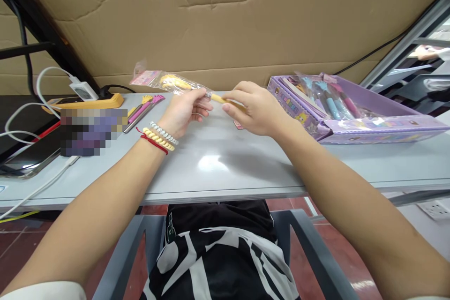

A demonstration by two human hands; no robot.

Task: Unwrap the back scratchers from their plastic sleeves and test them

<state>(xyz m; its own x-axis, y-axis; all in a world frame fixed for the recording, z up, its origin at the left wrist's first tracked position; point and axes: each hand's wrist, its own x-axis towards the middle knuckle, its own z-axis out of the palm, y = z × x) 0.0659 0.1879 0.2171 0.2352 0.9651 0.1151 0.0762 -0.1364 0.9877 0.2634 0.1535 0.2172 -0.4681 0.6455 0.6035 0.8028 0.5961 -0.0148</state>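
Nearest: black-and-white clothing [225, 262] over the lap, between the grey arms of a chair [316, 248]. Beyond it, the front edge of a pale grey table [214, 178].

Above the table: left hand [183, 111], hair ties and a red cord at the wrist, has a narrow hold with thumb and fingers on a clear wrapper [188, 82]. Right hand [256, 108] grips a yellow stick [218, 98], fingers curled around its handle. The stick slants across between both hands; its yellow head lies inside the wrapper, left of the left hand. A pink label [146, 77] shows at the wrapper's far left end. Small pink piece [239, 125] just below the right hand, partly covered.

Table, left: loose sticks [145, 110] with pink and yellow hand-shaped tops; a pixelated patch [93, 131]; dark phone [31, 157]; orange-yellow case [108, 101] with white plug [83, 89] against it.

Table, right: open purple box [379, 132] holding wrapped sticks [332, 103], blue and pink.

Farthest: creased cardboard [218, 28] behind the table.
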